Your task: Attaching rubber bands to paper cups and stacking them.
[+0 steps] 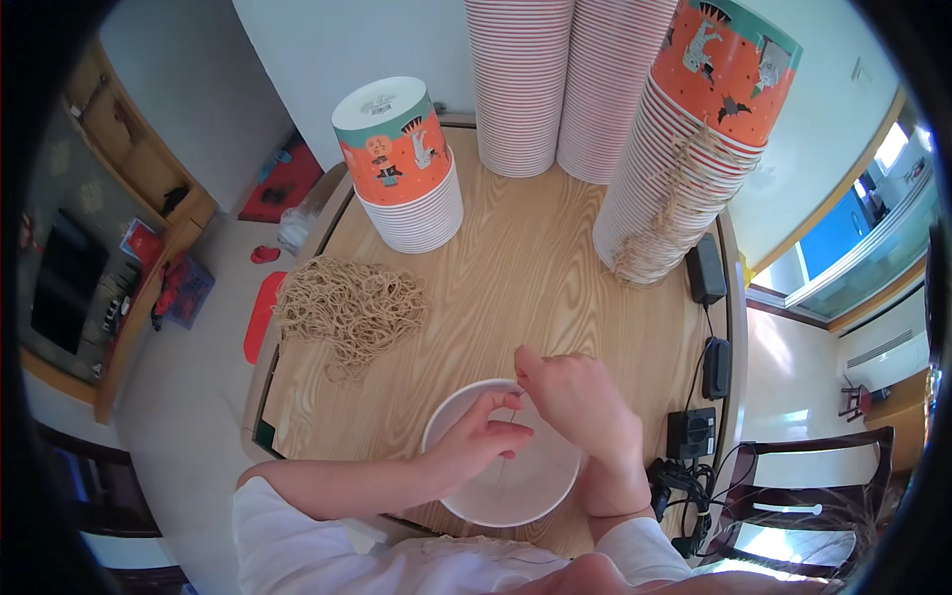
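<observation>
A white paper bucket (540, 481) stands at the table's near edge with its open mouth up. My left hand (474, 441) is over the left side of the mouth, fingers curled. A thin string (512, 416) runs past its thumb and forefinger and down inside the bucket. By the far rim, my right hand (585, 405) is closed in a pinch at the string's upper end, close to my left fingertips. The right fingertips are partly hidden by the hand itself. A loose heap of tan paper twine (352, 309) lies at the left of the table.
Upside-down orange-and-green buckets form a short stack (405, 164) and a tall twine-draped stack (684, 169). Two tall white bucket columns (521, 89) rise behind. Black power adapters (691, 433) and cables line the table's right edge, near a dark chair (813, 496).
</observation>
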`<state>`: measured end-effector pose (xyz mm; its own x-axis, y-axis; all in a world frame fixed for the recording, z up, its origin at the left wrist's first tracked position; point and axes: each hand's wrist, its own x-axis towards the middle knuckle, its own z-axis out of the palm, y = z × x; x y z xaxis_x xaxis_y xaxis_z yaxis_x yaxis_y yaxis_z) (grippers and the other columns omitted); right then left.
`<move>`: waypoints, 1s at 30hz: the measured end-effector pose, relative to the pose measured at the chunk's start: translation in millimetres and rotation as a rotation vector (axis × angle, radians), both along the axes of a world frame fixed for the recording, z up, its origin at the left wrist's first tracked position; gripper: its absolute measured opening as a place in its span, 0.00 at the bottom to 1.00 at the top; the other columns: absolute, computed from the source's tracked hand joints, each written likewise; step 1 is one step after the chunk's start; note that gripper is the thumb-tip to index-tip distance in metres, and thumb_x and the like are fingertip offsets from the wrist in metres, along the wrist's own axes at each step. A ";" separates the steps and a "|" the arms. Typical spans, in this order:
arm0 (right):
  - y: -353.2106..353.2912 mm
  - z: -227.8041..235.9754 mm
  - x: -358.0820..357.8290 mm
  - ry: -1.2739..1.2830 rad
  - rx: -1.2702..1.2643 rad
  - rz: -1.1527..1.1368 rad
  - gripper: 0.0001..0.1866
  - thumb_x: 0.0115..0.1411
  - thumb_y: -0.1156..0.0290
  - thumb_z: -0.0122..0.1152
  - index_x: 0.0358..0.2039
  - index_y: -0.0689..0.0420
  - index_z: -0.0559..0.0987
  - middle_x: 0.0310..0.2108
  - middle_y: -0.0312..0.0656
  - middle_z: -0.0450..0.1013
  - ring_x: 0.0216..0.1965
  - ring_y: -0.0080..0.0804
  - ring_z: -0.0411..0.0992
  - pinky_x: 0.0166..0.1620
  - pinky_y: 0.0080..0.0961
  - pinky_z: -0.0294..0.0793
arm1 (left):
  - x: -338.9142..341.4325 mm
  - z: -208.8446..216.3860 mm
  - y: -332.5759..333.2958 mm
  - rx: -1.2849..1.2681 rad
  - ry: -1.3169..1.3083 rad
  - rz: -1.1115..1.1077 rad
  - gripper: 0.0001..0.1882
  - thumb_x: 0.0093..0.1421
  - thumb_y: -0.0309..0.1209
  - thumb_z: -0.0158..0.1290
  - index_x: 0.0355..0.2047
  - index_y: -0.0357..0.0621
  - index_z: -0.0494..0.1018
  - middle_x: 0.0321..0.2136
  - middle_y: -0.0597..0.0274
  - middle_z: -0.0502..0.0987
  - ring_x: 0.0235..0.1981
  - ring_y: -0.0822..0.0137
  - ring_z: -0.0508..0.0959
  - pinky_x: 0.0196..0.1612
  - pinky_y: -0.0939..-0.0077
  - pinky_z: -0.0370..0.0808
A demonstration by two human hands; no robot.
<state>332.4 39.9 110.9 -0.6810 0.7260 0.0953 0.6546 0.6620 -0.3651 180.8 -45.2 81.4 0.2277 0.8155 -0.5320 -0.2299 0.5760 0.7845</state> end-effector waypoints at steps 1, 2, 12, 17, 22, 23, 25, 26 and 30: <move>0.5 1.6 1.8 0.009 -0.024 0.004 0.05 0.58 0.69 0.52 0.30 0.56 0.69 0.16 0.44 0.71 0.23 0.44 0.74 0.26 0.38 0.71 | 0.0 -2.6 1.7 -0.026 -0.032 0.007 0.21 0.58 0.24 0.52 0.51 0.45 0.59 0.44 0.60 0.70 0.44 0.67 0.73 0.43 0.73 0.69; 0.5 3.3 2.9 0.018 -0.047 0.008 0.05 0.58 0.69 0.52 0.30 0.56 0.69 0.16 0.43 0.71 0.23 0.44 0.74 0.26 0.38 0.71 | -1.1 -3.4 3.4 -0.025 -0.030 0.006 0.21 0.58 0.24 0.52 0.51 0.45 0.59 0.44 0.60 0.70 0.44 0.67 0.73 0.43 0.73 0.69; 4.9 -1.2 13.9 0.116 -0.061 -0.007 0.05 0.57 0.69 0.54 0.31 0.55 0.70 0.22 0.43 0.73 0.28 0.45 0.74 0.30 0.39 0.71 | -35.5 44.9 47.2 0.709 0.509 -0.503 0.05 0.57 0.24 0.52 0.34 0.45 0.71 0.31 0.65 0.74 0.30 0.66 0.75 0.33 0.71 0.70; 6.4 3.2 12.4 0.095 -0.051 -0.055 0.05 0.57 0.69 0.55 0.28 0.55 0.72 0.22 0.42 0.73 0.28 0.44 0.73 0.30 0.39 0.71 | -47.1 24.5 92.9 1.100 0.791 -0.627 0.03 0.50 0.23 0.54 0.24 0.45 0.76 0.30 0.61 0.74 0.31 0.58 0.75 0.35 0.65 0.72; 10.6 -2.1 11.4 0.079 -0.077 -0.072 0.05 0.57 0.69 0.55 0.27 0.55 0.72 0.22 0.41 0.73 0.28 0.43 0.73 0.30 0.38 0.70 | -47.5 10.4 108.4 1.028 0.596 -0.795 0.06 0.50 0.22 0.53 0.27 0.44 0.79 0.30 0.59 0.75 0.34 0.57 0.76 0.38 0.65 0.72; 11.1 -2.8 11.2 0.089 -0.081 -0.072 0.05 0.57 0.69 0.55 0.27 0.55 0.72 0.22 0.41 0.73 0.28 0.43 0.73 0.29 0.38 0.70 | -47.8 8.5 108.1 1.028 0.590 -0.795 0.06 0.50 0.22 0.53 0.27 0.44 0.79 0.30 0.59 0.75 0.34 0.57 0.76 0.38 0.65 0.72; 11.9 -2.3 10.2 0.077 -0.085 -0.075 0.05 0.57 0.69 0.55 0.28 0.55 0.72 0.22 0.41 0.73 0.28 0.43 0.73 0.29 0.38 0.70 | -48.6 3.8 104.6 0.911 0.548 -0.841 0.08 0.50 0.21 0.53 0.29 0.43 0.80 0.31 0.57 0.76 0.35 0.56 0.77 0.39 0.65 0.73; 12.3 -1.6 9.7 0.070 -0.086 -0.077 0.04 0.57 0.69 0.55 0.28 0.55 0.72 0.22 0.41 0.73 0.28 0.43 0.73 0.29 0.38 0.70 | -50.4 2.4 101.8 0.910 0.543 -0.840 0.08 0.50 0.21 0.53 0.29 0.43 0.80 0.31 0.57 0.76 0.35 0.56 0.77 0.39 0.65 0.73; 13.4 0.3 6.8 0.048 -0.090 -0.081 0.04 0.57 0.70 0.55 0.28 0.55 0.72 0.22 0.41 0.73 0.28 0.43 0.73 0.29 0.38 0.70 | -53.3 5.2 86.3 0.938 0.575 -0.761 0.08 0.53 0.23 0.53 0.33 0.42 0.80 0.31 0.56 0.76 0.35 0.56 0.77 0.38 0.65 0.73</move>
<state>339.2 53.3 111.2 -0.6162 0.7854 0.0587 0.6847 0.5711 -0.4528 127.6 41.1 86.6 0.7196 0.6942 -0.0172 0.3996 -0.3938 0.8278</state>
